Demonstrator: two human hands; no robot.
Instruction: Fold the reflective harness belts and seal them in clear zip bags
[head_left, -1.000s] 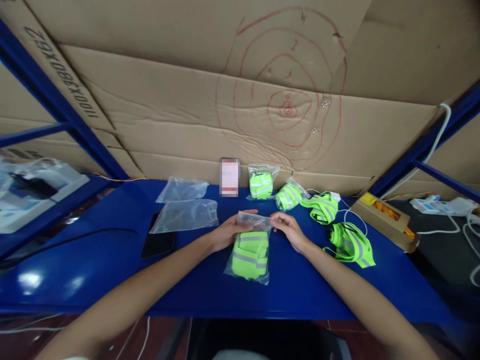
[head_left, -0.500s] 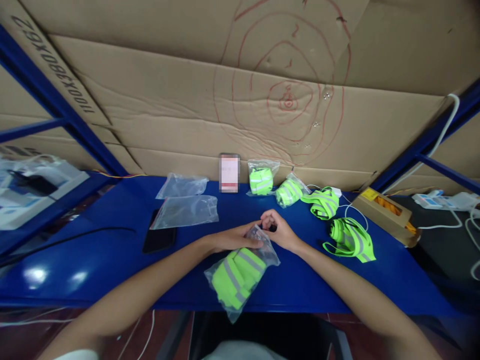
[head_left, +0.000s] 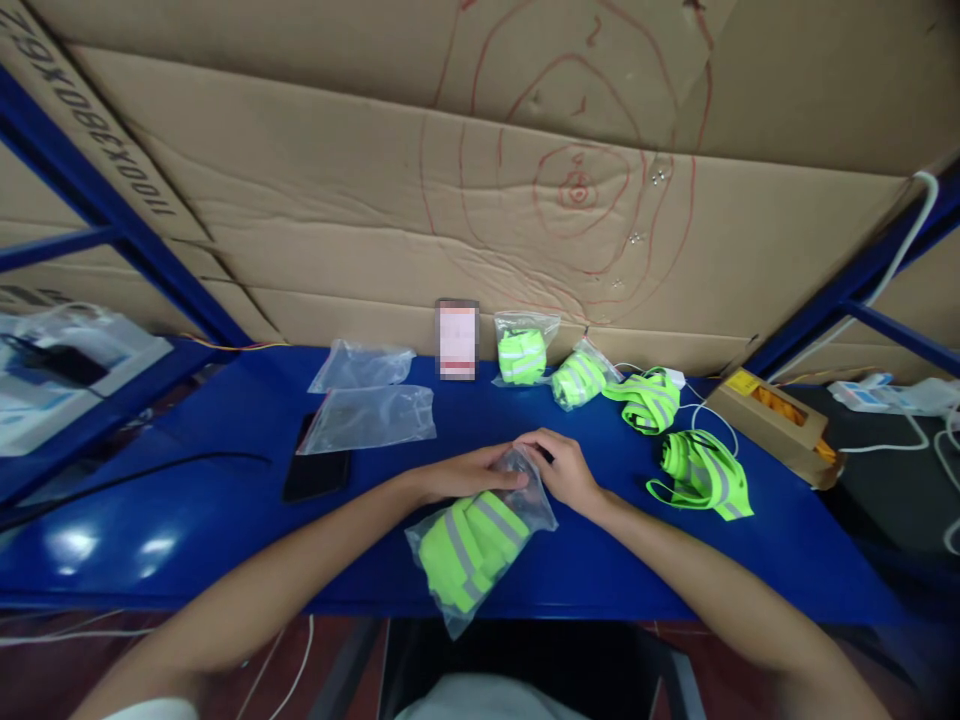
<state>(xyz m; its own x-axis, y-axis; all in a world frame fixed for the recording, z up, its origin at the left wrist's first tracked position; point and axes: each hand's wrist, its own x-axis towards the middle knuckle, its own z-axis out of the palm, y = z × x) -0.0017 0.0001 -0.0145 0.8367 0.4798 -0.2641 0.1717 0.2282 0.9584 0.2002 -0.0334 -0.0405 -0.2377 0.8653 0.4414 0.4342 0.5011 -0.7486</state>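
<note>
Near the table's front edge, a clear plastic bag (head_left: 541,508) holds a folded neon-green reflective strap bundle (head_left: 472,550) with grey stripes. The bag slants, its lower corner hanging past the edge. My left hand (head_left: 466,474) grips the bag's upper part, thumb across the front and fingers behind. At the bag's upper edge, my right hand (head_left: 564,470) has its fingers curled and pressed on the plastic beside the left fingertips. Whether the seal is closed is hidden by the fingers.
Two flat clear bags (head_left: 367,418) lie left, one overlapping a dark phone (head_left: 316,476). Two bagged green bundles (head_left: 523,357) and two loose ones (head_left: 705,473) are right of a propped screen (head_left: 457,340). A cardboard box (head_left: 780,425) sits far right; cardboard (head_left: 337,220) walls the back.
My right hand's fingers have come down from a raised curl onto the bag's upper edge, against my left fingers. The view has shifted slightly; the left hand keeps its hold.
</note>
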